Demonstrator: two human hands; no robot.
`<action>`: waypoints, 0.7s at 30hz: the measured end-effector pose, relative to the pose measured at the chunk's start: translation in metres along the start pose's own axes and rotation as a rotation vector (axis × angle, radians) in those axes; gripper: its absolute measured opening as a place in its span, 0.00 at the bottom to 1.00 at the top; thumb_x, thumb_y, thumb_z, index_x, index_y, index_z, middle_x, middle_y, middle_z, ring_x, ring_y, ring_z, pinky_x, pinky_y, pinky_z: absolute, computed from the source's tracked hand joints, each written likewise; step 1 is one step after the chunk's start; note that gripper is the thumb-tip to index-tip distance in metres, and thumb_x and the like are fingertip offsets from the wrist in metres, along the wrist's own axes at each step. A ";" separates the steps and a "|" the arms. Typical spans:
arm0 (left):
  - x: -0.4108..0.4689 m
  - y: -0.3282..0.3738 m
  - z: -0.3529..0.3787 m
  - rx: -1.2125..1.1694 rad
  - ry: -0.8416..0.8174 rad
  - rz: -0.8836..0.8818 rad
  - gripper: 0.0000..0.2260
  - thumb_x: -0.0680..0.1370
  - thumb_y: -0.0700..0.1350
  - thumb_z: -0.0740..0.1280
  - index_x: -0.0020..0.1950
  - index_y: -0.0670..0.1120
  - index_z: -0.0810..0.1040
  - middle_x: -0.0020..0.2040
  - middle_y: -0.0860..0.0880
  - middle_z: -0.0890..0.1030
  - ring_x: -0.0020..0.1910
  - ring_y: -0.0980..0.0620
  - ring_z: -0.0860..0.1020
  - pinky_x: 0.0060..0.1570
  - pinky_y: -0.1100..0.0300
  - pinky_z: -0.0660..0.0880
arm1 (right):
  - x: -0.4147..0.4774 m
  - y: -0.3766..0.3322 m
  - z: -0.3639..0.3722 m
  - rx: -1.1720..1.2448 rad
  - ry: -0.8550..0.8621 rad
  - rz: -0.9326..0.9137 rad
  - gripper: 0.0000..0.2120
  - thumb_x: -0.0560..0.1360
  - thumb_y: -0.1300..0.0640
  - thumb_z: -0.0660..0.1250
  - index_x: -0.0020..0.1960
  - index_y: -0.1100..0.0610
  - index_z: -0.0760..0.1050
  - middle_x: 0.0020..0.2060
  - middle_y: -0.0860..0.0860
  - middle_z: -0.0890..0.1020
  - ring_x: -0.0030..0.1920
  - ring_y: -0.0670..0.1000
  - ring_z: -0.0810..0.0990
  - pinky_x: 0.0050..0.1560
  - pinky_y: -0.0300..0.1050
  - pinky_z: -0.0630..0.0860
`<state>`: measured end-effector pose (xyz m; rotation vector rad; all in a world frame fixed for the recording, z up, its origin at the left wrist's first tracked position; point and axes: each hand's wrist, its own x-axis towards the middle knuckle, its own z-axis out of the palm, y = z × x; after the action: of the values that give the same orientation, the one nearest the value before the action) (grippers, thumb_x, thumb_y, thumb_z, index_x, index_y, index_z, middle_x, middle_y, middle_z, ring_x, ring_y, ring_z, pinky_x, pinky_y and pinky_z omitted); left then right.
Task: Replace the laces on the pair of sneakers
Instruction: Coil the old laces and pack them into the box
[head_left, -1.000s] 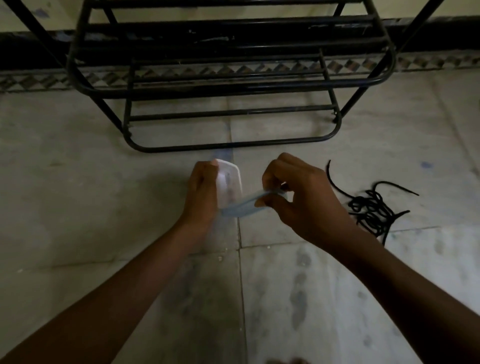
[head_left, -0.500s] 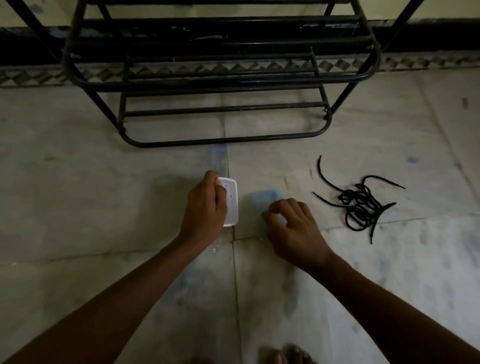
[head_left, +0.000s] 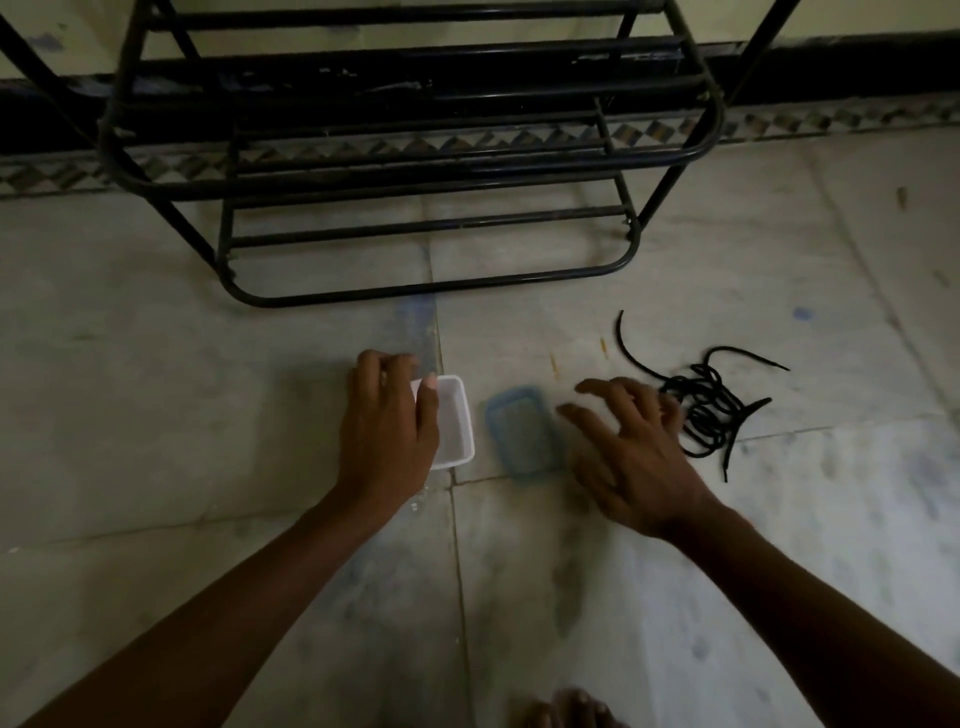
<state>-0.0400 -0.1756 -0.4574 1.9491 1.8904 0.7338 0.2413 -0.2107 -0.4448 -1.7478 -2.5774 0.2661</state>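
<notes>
Laces (head_left: 706, 410), black and tangled, are lying in a loose heap on the floor (head_left: 208, 364), out to the right and well apart from the shoe rack (head_left: 415, 156) standing against the wall. No sneaker is showing anywhere in view.

Right grip (head_left: 634, 457) is hanging open, fingers spread and holding nothing, between the heap and a blue lid (head_left: 524, 431); its fingertips are overlapping the near edge of the laces in this view, though contact cannot be confirmed. The lid is lying flat on the floor just beside a small white container (head_left: 457, 431). Left grip (head_left: 387, 436) is clasping that container at its left rim, the thumb hooking over the edge, steadying it on the floor. The inside of the container is looking pale and bare, but the dim light is preventing certainty.

Change noted: a second ago both grips were holding the container raised while the right one was peeling the lid away; the lid is now sitting on the floor, released, and the right grip is travelling rightward toward the laces.

Assessment: the container is now standing open, and the laces are probably about to be gathered, possibly into it. Relacing itself is not yet under way.

Bare toes (head_left: 569, 709) are showing at the bottom edge.
</notes>
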 end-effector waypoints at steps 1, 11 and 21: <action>0.000 0.008 -0.001 -0.005 0.063 0.061 0.13 0.83 0.49 0.61 0.61 0.43 0.75 0.60 0.44 0.71 0.54 0.47 0.74 0.45 0.56 0.75 | -0.003 0.009 -0.007 -0.021 -0.002 0.061 0.34 0.70 0.40 0.63 0.74 0.48 0.68 0.73 0.55 0.66 0.72 0.63 0.63 0.63 0.62 0.62; 0.031 0.150 0.109 0.141 -0.550 0.547 0.39 0.74 0.54 0.72 0.80 0.48 0.58 0.79 0.43 0.57 0.72 0.38 0.63 0.62 0.42 0.73 | -0.032 0.106 -0.023 0.196 -0.287 0.567 0.56 0.66 0.47 0.76 0.76 0.29 0.37 0.80 0.42 0.37 0.80 0.62 0.41 0.70 0.72 0.61; 0.011 0.153 0.135 0.055 -0.463 0.544 0.10 0.77 0.34 0.66 0.57 0.41 0.73 0.55 0.39 0.73 0.53 0.38 0.73 0.42 0.45 0.75 | -0.027 0.096 -0.004 0.240 0.246 0.256 0.17 0.68 0.72 0.74 0.53 0.57 0.86 0.41 0.57 0.80 0.39 0.60 0.81 0.41 0.49 0.79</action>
<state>0.1631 -0.1588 -0.4793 2.4368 1.1329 0.3099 0.3406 -0.2009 -0.4534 -1.8820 -2.0624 0.3253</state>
